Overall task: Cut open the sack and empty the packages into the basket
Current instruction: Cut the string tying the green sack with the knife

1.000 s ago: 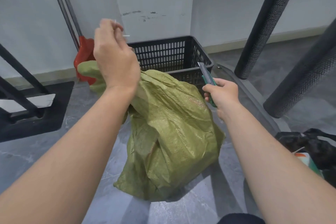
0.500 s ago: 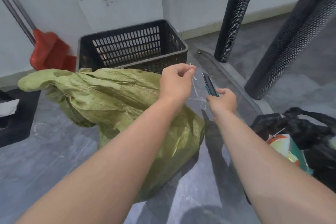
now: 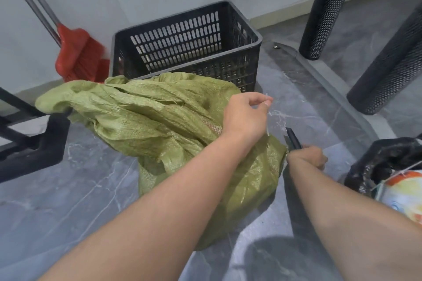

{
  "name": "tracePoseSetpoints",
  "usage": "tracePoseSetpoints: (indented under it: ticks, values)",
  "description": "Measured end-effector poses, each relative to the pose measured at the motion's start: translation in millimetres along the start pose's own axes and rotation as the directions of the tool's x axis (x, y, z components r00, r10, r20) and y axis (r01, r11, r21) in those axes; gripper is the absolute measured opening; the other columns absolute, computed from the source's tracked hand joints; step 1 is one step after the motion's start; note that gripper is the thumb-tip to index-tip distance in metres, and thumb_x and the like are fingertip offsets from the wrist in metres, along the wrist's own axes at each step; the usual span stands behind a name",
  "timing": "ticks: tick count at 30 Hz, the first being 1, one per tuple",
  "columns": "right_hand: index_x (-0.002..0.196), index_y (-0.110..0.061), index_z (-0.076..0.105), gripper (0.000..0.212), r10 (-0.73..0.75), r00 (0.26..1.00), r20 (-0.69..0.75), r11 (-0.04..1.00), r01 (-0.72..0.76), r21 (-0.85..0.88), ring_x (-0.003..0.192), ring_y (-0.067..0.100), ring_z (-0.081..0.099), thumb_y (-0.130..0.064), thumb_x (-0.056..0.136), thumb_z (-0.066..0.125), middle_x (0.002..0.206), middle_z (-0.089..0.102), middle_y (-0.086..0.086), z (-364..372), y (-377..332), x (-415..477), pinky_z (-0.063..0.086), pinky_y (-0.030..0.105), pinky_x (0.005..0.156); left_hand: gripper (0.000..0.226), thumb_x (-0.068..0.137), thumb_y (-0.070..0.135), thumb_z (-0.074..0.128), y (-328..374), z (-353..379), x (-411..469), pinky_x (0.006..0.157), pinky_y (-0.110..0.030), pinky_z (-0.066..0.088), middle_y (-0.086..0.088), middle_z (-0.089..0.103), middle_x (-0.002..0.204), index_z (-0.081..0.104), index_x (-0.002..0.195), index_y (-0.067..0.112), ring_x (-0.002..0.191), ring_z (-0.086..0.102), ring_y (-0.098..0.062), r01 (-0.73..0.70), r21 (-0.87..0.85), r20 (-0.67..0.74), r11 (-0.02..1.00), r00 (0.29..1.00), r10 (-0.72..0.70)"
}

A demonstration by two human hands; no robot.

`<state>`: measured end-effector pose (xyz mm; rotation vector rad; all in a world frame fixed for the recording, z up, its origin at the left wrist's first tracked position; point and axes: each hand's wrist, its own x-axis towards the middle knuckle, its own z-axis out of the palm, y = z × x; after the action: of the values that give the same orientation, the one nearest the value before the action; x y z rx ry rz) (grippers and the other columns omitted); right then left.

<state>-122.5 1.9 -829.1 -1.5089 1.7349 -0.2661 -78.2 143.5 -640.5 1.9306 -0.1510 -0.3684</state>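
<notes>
Head view: sack (image 3: 164, 116), neck leftward.

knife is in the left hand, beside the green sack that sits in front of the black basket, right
Not quite: the knife is in the right hand, not the left. The head view shows it beside the green sack, which sits in front of the black basket. The left hand pinches a white string.

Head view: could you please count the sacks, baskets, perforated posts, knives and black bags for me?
Sack: 1
Basket: 1
Perforated posts: 2
Knife: 1
Black bag: 1
Total: 6
</notes>
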Motion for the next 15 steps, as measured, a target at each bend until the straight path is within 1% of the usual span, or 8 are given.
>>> tracePoseSetpoints:
  ticks: [2,4,5,7,8,12,15]
  values:
    - [0.118,-0.018,0.075,0.035,-0.027,0.999,0.029,0.997,0.029,-0.07,0.118,0.043,0.054,-0.006,0.09,0.059,0.13,0.056,0.023,2,6,5,0.043,0.042,0.101,0.015,0.1,0.023,0.066,-2,-1,1,0.1,-0.041,0.054,0.009,0.073,0.112,0.081,0.101,0.023,0.11,0.068,-0.022,0.004,0.006,0.01,1.0,1.0,-0.004]
    - [0.119,-0.02,0.076,0.037,-0.052,0.998,0.03,0.993,0.055,-0.101,0.119,0.041,0.053,-0.004,0.091,0.057,0.129,0.058,0.022,9,10,10,0.044,0.041,0.101,0.015,0.1,0.023,0.066,-6,0,2,0.097,-0.041,0.056,0.008,0.074,0.113,0.081,0.101,0.022,0.11,0.069,-0.029,0.005,0.008,0.009,1.0,1.0,-0.005]
    - [0.119,-0.02,0.076,0.039,-0.069,0.997,0.043,0.99,0.074,-0.119,0.119,0.04,0.052,-0.003,0.091,0.056,0.128,0.06,0.022,12,11,10,0.043,0.04,0.1,0.015,0.1,0.023,0.066,-8,1,2,0.095,-0.038,0.057,0.008,0.074,0.113,0.081,0.101,0.023,0.108,0.07,-0.027,0.0,0.013,0.007,1.0,1.0,0.0]
    - [0.12,-0.019,0.075,0.039,-0.105,0.992,0.065,0.982,0.113,-0.152,0.119,0.039,0.05,-0.002,0.091,0.055,0.126,0.061,0.022,19,13,9,0.042,0.04,0.099,0.015,0.099,0.024,0.067,-13,3,3,0.091,-0.03,0.053,0.008,0.074,0.115,0.082,0.101,0.024,0.107,0.069,-0.018,-0.021,0.035,0.005,0.999,1.0,0.021]
    - [0.12,-0.018,0.075,0.038,-0.119,0.991,0.066,0.978,0.128,-0.162,0.12,0.039,0.05,-0.002,0.091,0.055,0.125,0.062,0.022,23,16,10,0.042,0.039,0.098,0.015,0.099,0.024,0.067,-14,5,2,0.09,-0.028,0.052,0.008,0.075,0.115,0.082,0.1,0.024,0.107,0.069,-0.017,-0.032,0.049,0.007,0.998,0.999,0.032]
    - [0.121,-0.012,0.072,0.035,-0.159,0.983,0.091,0.968,0.174,-0.18,0.121,0.041,0.052,0.0,0.092,0.056,0.126,0.06,0.026,30,24,15,0.042,0.038,0.099,0.014,0.099,0.025,0.067,-15,6,-2,0.084,-0.032,0.055,0.009,0.075,0.116,0.082,0.1,0.024,0.106,0.071,-0.029,-0.054,0.103,0.01,0.993,0.999,0.053]
    - [0.121,-0.01,0.073,0.036,-0.17,0.981,0.099,0.959,0.187,-0.213,0.115,0.042,0.059,0.001,0.089,0.06,0.123,0.062,0.025,28,31,18,0.047,0.038,0.096,0.015,0.099,0.025,0.067,-15,5,-4,0.084,-0.033,0.055,0.009,0.075,0.115,0.082,0.102,0.024,0.107,0.07,-0.031,-0.056,0.133,0.019,0.989,0.998,0.054]
